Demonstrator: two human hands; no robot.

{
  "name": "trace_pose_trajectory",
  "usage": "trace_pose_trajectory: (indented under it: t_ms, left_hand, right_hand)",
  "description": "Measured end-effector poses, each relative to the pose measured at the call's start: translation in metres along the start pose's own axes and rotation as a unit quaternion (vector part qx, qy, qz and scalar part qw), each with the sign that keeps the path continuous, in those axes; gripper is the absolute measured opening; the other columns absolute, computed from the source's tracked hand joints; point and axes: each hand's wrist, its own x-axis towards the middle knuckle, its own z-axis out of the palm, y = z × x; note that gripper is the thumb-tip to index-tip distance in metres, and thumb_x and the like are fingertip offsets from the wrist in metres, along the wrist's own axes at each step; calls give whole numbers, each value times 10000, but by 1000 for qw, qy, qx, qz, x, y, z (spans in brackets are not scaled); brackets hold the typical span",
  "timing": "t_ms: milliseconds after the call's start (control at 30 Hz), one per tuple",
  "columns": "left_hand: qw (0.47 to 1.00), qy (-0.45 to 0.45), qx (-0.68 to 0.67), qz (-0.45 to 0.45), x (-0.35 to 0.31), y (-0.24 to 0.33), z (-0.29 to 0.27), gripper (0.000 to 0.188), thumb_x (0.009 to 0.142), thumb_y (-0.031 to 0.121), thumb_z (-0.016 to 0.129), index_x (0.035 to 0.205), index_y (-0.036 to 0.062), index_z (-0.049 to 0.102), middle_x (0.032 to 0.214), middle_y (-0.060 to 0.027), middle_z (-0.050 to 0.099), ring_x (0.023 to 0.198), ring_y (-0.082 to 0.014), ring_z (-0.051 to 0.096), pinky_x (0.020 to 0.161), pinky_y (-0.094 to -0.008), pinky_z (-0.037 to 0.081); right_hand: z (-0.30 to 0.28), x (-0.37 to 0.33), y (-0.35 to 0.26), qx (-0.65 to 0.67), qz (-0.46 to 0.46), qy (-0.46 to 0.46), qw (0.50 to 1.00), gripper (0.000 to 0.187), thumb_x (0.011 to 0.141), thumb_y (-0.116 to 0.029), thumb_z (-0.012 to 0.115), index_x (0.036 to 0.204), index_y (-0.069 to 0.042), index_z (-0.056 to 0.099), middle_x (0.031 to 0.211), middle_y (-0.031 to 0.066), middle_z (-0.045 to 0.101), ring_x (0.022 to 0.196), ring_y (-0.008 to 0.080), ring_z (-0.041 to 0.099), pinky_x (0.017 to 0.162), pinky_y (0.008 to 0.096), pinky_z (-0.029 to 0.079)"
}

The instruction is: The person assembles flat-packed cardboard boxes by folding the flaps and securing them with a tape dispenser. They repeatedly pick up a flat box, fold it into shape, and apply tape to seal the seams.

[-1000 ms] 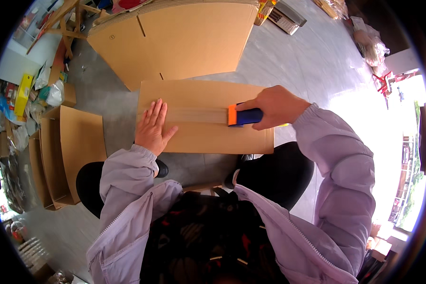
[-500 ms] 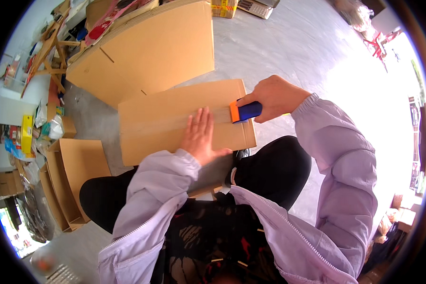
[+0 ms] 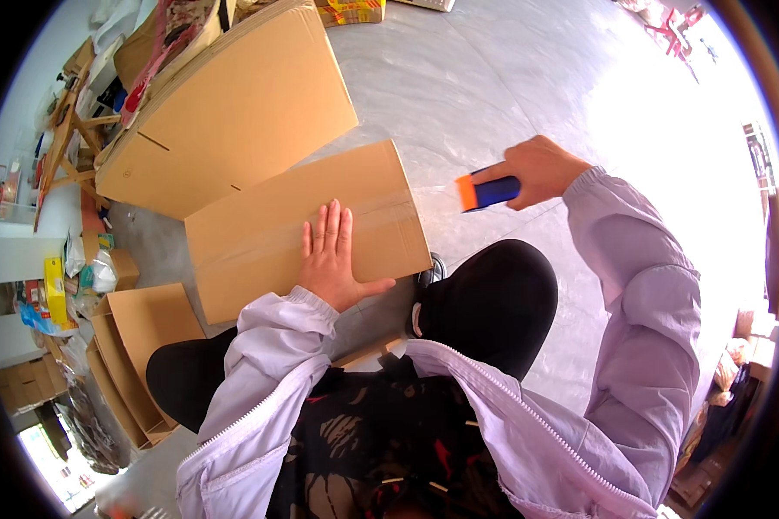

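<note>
A closed brown cardboard box (image 3: 260,251) lies in front of me between my knees, its long side running left to right and a strip of clear tape along the middle of its top. My left hand (image 3: 331,264) rests flat on that top, fingers stretched and thumb out to the right. Off the box's right end, my right hand (image 3: 541,173) grips a blue and orange tape dispenser (image 3: 496,192), its orange end toward the box. Between the dispenser and the box edge, a faint clear strip seems to span the gap.
A stack of flattened cardboard sheets (image 3: 242,104) leans just beyond the box. At my left stands an open cardboard carton (image 3: 151,316), near a yellow box (image 3: 54,290) and plastic bags. A yellow-taped parcel (image 3: 351,10) sits on the grey floor (image 3: 459,95) at the far side.
My right hand has drawn the tape dispenser rightward, from on top of the box to beyond its right end. My left hand stays flat on the box; the whole view has shifted somewhat.
</note>
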Motion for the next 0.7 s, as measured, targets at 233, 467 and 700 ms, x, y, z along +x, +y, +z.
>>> trace_pose_trajectory:
  t_ms: [233, 467, 700]
  left_hand:
    - [999, -39, 34, -4, 10, 6, -13, 1076, 787, 664, 594, 1492, -21, 156, 1569, -203, 131, 1461, -354, 91, 1171, -506, 74]
    - [966, -87, 80, 230, 95, 71, 11, 600, 964, 432, 421, 1352, -24, 457, 1445, -160, 424, 1399, -274, 306, 1174, -451, 145]
    - [936, -303, -16, -179, 134, 104, 32, 521, 937, 426, 472, 1303, 62, 540, 1276, -153, 587, 1241, -267, 509, 1039, -382, 363]
  right_hand:
    - [64, 0, 27, 17, -8, 42, 999, 610, 685, -289, 667, 1277, -402, 571, 760, 42, 654, 735, 262, 640, 648, 367, 491]
    - [76, 55, -20, 6, -27, -28, 999, 537, 660, -248, 711, 1188, -314, 636, 804, 21, 688, 783, 245, 670, 660, 368, 514]
    - [80, 81, -72, -34, 0, -35, 999, 205, 691, -175, 692, 895, -151, 692, 792, 64, 699, 773, 250, 688, 616, 363, 518]
